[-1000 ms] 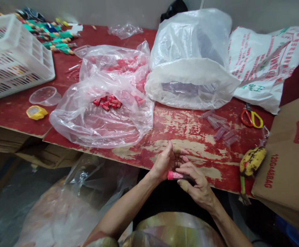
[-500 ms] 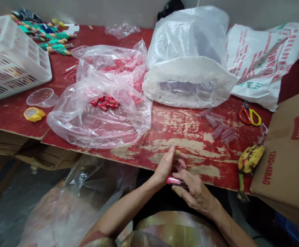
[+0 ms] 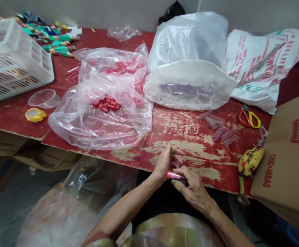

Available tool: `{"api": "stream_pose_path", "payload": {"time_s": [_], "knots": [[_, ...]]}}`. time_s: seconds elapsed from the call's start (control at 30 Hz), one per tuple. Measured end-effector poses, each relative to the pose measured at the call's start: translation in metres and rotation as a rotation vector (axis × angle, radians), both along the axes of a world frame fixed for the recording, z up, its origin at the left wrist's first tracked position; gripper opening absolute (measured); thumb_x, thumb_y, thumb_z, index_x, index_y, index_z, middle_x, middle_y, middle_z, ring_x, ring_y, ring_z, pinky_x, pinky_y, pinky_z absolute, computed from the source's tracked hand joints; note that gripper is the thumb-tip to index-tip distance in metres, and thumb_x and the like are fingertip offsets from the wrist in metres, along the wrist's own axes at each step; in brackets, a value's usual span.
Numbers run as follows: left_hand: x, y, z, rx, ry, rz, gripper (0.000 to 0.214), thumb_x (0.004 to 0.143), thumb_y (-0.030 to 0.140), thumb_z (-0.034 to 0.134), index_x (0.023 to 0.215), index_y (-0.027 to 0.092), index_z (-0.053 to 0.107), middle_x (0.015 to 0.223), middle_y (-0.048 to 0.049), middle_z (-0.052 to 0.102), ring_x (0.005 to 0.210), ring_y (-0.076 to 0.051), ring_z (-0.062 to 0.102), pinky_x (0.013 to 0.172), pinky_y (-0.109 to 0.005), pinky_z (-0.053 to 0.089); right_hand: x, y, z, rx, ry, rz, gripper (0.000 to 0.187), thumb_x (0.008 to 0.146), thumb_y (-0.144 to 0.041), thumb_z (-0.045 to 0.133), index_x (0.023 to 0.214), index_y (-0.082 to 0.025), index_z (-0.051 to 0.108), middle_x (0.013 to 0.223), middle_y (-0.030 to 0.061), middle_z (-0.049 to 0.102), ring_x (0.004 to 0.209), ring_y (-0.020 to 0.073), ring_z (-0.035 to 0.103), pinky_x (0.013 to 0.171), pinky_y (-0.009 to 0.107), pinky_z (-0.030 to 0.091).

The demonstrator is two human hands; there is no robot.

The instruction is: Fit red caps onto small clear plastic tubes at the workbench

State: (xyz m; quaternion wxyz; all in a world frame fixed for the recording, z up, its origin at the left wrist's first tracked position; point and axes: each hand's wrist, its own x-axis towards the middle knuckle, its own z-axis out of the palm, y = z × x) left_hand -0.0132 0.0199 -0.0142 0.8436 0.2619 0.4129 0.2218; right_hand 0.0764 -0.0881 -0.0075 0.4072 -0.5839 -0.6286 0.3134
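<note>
the worn red surface (image 3: pixel 180 127) spans the frame, a brown carton (image 3: pixel 285 161) leaning in at lower right. on it, a printed white sack (image 3: pixel 252 68) lies at upper right, beside a bulging clear bag (image 3: pixel 188 85). a white crate (image 3: pixel 10 58) sits at upper left, and a clear bag of red pieces (image 3: pixel 100 127) lies at centre. right of the hands are a banana (image 3: pixel 251 160), scissors (image 3: pixel 249 117) and clear sleeves (image 3: pixel 215 125). below the surface's front edge, the right hand (image 3: pixel 193 192) pinches a red tube (image 3: pixel 174 176) in a narrow grip. the left hand (image 3: pixel 167 163) curls narrowly just beside the tube; whether it holds the tube cannot be told.
</note>
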Motion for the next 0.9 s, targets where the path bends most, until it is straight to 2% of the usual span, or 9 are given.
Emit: {"api": "stream_pose_path", "payload": {"time_s": [0.1,0.23,0.4,0.53,0.77,0.9], "knots": [[-0.003,0.008,0.004,-0.162,-0.193,-0.01,0.066,0.089,0.061,0.028,0.078,0.009,0.066,0.051,-0.0078,0.06,0.045,-0.015,0.054,0.049,-0.023,0.042,0.006,0.005,0.008,-0.07,0.108,-0.01,0.019,0.085,-0.021,0.05,0.103,-0.022,0.057,0.094,0.003,0.063,0.084,0.0151,0.061,0.071,0.024,0.051],[-0.008,0.011,0.007,-0.197,-0.25,0.07,0.065,0.095,0.051,0.021,0.077,0.008,0.067,0.053,-0.0103,0.062,0.047,-0.016,0.057,0.054,-0.025,0.046,0.01,0.002,0.01,-0.042,0.196,-0.039,0.02,0.084,-0.019,0.053,0.103,-0.023,0.058,0.093,0.0023,0.063,0.085,0.0146,0.062,0.073,0.024,0.05],[-0.008,0.002,0.004,-0.226,-0.279,0.046,0.067,0.095,0.05,0.019,0.076,0.007,0.067,0.053,-0.0101,0.061,0.048,-0.016,0.056,0.051,-0.024,0.043,0.007,-0.002,0.009,0.095,0.008,-0.058,0.029,0.078,-0.015,0.061,0.105,-0.023,0.056,0.091,0.0022,0.064,0.081,0.0161,0.061,0.072,0.027,0.05],[-0.005,-0.004,0.005,-0.216,-0.269,0.017,0.07,0.094,0.053,0.019,0.075,0.007,0.068,0.055,-0.0101,0.06,0.047,-0.013,0.053,0.051,-0.022,0.042,0.001,-0.002,0.008,0.186,-0.03,-0.072,0.029,0.079,-0.009,0.055,0.104,-0.023,0.055,0.092,0.0035,0.063,0.085,0.0166,0.061,0.075,0.029,0.051],[-0.019,-0.015,0.004,0.047,-0.15,0.101,0.051,0.085,0.055,0.048,0.08,0.01,0.07,0.069,-0.009,0.064,0.063,-0.016,0.057,0.062,-0.024,0.046,0.008,-0.001,0.005,0.241,0.0,-0.235,0.026,0.08,-0.007,0.052,0.101,-0.023,0.051,0.099,0.0053,0.056,0.093,0.0154,0.059,0.079,0.026,0.051],[-0.037,-0.019,-0.003,0.282,-0.086,-0.034,0.037,0.084,0.047,0.057,0.096,0.014,0.069,0.072,-0.0047,0.064,0.065,-0.014,0.057,0.065,-0.024,0.047,0.013,-0.001,0.0,0.238,-0.028,-0.246,0.029,0.079,-0.005,0.05,0.103,-0.022,0.05,0.099,0.0052,0.055,0.093,0.0151,0.058,0.077,0.025,0.051]]}}
